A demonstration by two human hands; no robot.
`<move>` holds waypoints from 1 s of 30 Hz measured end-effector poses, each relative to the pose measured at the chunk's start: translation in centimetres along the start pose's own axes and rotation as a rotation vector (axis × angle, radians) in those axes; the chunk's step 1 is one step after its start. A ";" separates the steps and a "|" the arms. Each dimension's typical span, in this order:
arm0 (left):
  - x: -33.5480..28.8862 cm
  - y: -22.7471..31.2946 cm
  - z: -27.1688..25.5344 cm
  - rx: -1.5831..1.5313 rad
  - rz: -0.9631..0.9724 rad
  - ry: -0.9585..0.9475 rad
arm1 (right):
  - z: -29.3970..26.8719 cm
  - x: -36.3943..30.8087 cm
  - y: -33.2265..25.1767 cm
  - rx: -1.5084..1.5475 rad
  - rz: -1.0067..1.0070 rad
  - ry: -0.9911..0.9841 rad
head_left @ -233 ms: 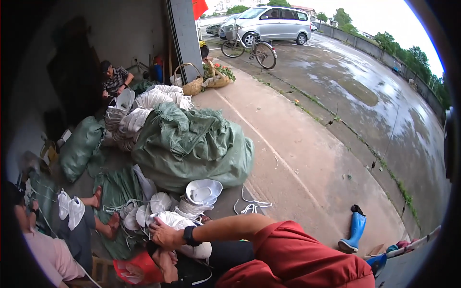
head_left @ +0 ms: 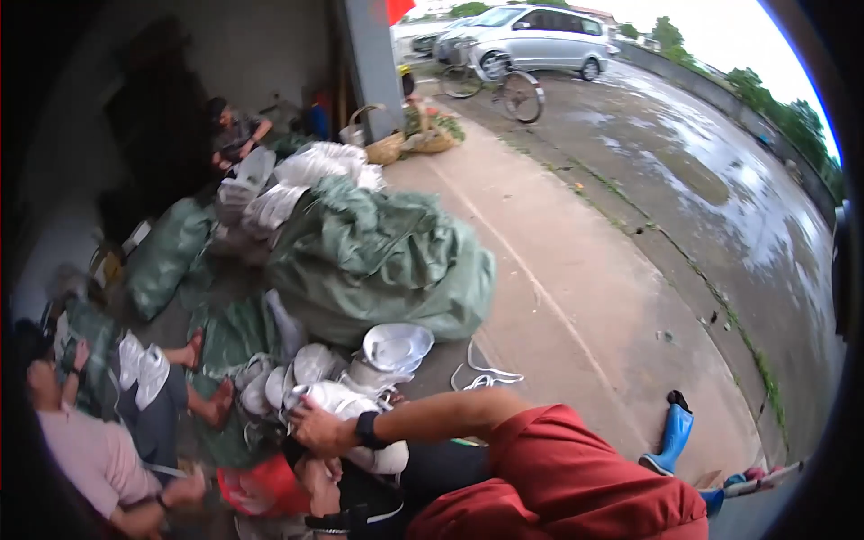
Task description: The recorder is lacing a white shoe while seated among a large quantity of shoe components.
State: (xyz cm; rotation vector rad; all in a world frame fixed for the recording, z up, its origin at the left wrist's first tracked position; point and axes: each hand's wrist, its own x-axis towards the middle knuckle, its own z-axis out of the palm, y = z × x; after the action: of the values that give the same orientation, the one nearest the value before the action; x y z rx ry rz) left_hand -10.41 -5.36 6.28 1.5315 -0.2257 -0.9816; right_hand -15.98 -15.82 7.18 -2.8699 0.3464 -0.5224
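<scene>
White fabric pieces that look like shoe uppers (head_left: 378, 457) lie across my dark-clad lap. My right hand (head_left: 319, 427), wearing a black watch, is closed with its fingers curled over the end of one of them. Just below it, my left hand (head_left: 322, 486) is bent inward with its fingers closed. A dark patch and my right hand partly hide those fingers, so what they hold is unclear. Beyond my hands stand nested white uppers (head_left: 310, 364), with a stacked pile (head_left: 396, 346) to their right. A red bag (head_left: 261, 486) lies left of my left hand.
Big green woven sacks (head_left: 382, 270) stand ahead. A co-worker in pink (head_left: 90, 459) sits at left, white pieces (head_left: 144, 364) on the knees; another person (head_left: 238, 135) sits far back. A blue boot (head_left: 670, 436) stands at right. Baskets (head_left: 387, 148), a bicycle (head_left: 495, 85) and a van (head_left: 531, 40) are farther off.
The whole view has shifted, moving the scene slightly rightward in the picture. The pink-clad co-worker's hand now shows, blurred, near the red bag. My hands stay close together at the white pieces.
</scene>
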 end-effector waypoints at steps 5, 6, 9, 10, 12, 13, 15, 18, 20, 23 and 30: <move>-1.3 1.7 -0.7 0.798 0.861 0.102 | -0.6 0.4 3.1 0.156 -0.152 -0.010; -2.5 3.8 0.0 0.872 0.964 0.142 | -2.4 0.2 3.3 0.156 -0.202 0.030; -0.8 5.4 -1.5 1.083 0.880 -0.214 | -4.9 0.1 3.9 0.226 -0.139 -0.080; -0.5 5.7 -1.7 1.039 0.820 -0.300 | -5.4 -0.1 3.5 0.142 -0.193 -0.092; -0.2 6.6 -2.9 1.125 0.988 -0.361 | -5.5 -0.3 2.9 0.161 -0.229 -0.017; -0.3 6.9 -3.2 1.141 0.989 -0.362 | -5.5 -0.2 2.6 0.113 -0.253 -0.034; -0.3 7.1 -3.4 1.158 0.983 -0.358 | -5.1 -0.1 2.3 0.075 -0.256 -0.060; 0.3 6.5 -3.8 1.176 1.061 -0.347 | -4.9 0.1 1.6 0.002 -0.271 -0.054; 0.6 6.2 -4.0 1.157 1.092 -0.348 | -4.9 0.2 1.4 0.016 -0.246 -0.125; 0.3 6.1 -3.9 1.155 1.115 -0.323 | -4.7 0.3 1.4 0.090 -0.243 -0.112; -0.4 5.7 -3.8 1.065 1.061 -0.310 | -9.5 -0.2 4.7 -0.220 -0.424 0.037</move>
State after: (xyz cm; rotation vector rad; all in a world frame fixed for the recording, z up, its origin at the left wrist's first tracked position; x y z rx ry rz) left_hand -5.86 -3.69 11.18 1.7541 -1.7940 -0.1573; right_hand -20.57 -21.70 14.68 -3.1620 -0.2232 -0.6417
